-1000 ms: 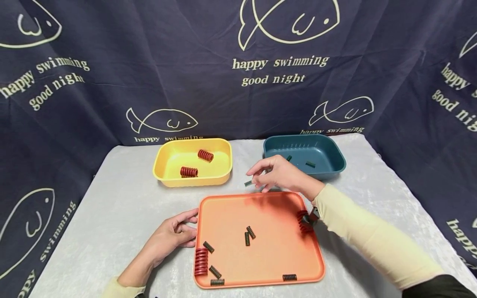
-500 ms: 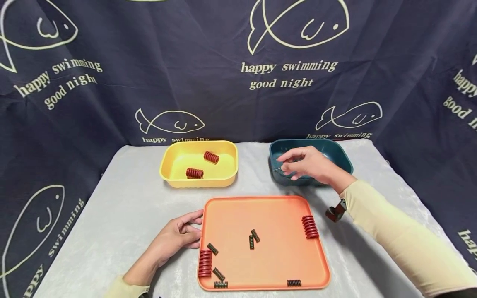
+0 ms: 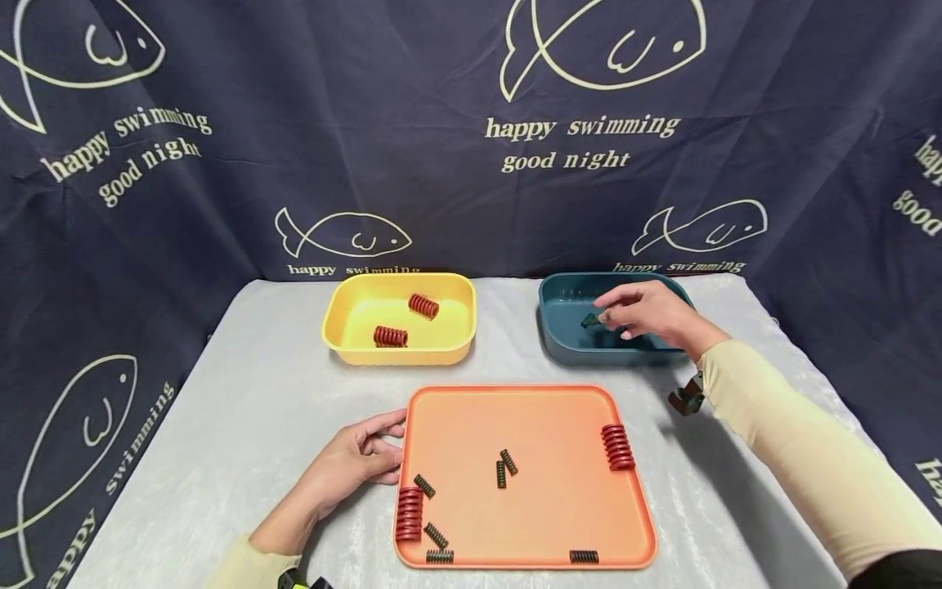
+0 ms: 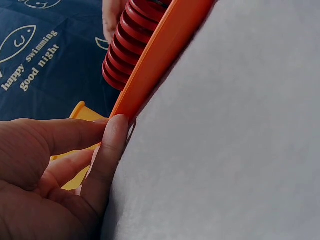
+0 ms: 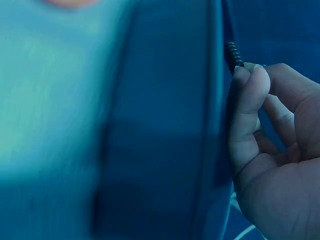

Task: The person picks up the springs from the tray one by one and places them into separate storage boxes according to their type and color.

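Note:
My right hand (image 3: pixel 651 315) is over the teal bin (image 3: pixel 562 356), thumb and forefinger pinching one end of a small dark spring (image 5: pixel 233 55). The rest of that spring pokes out past the fingertips, inside the bin's outline. At the left side of the orange tray (image 3: pixel 545 425), my left hand (image 3: pixel 361 454) holds the rim between thumb and fingers. Near it on the tray lie a thick red spring (image 3: pixel 409 514) and several small dark springs (image 3: pixel 436 536). Two more small springs (image 3: pixel 501 474) lie mid-tray, and another red spring (image 3: pixel 617 447) rests against the right rim.
A yellow bin (image 3: pixel 401 357) with two red springs (image 3: pixel 423 307) stands at the back left, level with the teal one. One small dark spring (image 3: pixel 584 556) lies at the tray's front edge. Behind the white-covered table hangs a dark blue fish-print curtain (image 3: pixel 471 188).
My right hand has carried the small spring from above the tray's far edge to the right, into the teal bin's area. My left hand has stayed at the tray's rim.

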`<state>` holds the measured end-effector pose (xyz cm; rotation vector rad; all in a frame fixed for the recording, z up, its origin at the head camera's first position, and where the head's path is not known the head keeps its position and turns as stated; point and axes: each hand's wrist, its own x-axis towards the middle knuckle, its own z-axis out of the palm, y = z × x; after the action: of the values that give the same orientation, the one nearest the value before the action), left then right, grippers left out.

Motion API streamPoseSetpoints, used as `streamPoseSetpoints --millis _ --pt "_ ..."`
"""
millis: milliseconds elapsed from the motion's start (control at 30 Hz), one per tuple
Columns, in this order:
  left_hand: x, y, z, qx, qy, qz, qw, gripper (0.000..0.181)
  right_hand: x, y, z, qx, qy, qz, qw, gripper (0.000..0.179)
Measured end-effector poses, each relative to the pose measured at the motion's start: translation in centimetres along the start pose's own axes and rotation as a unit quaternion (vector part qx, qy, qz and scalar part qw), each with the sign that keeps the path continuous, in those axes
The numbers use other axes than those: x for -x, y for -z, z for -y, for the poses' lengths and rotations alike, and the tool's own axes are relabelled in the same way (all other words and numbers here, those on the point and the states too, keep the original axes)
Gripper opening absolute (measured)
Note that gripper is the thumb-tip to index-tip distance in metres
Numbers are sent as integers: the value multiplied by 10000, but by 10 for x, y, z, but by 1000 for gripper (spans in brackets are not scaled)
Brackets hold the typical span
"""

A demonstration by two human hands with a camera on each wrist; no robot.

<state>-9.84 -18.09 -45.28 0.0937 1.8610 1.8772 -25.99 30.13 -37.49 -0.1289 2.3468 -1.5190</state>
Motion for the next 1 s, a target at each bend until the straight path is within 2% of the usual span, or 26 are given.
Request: streamPoseSetpoints --millis 200,433,733,867,1000 --pt "-1 0 0 -35 -25 10 10000 64 -6 15 -17 200 -388 -19 9990 39" --pt "-1 0 2 -12 -15 -12 10000 65 -13 15 -20 885 -652 -19 9939 39" --pt "-1 0 3 33 15 -32 10000 65 -24 7 -23 1388 -709 -73 9878 31" --pt "-1 0 2 12 14 -32 10000 65 -25 8 -24 1414 -707 -98 9874 31" --pt "-1 0 1 10 -7 -18 10000 65 -21 10 -21 1322 -520 -125 9898 35"
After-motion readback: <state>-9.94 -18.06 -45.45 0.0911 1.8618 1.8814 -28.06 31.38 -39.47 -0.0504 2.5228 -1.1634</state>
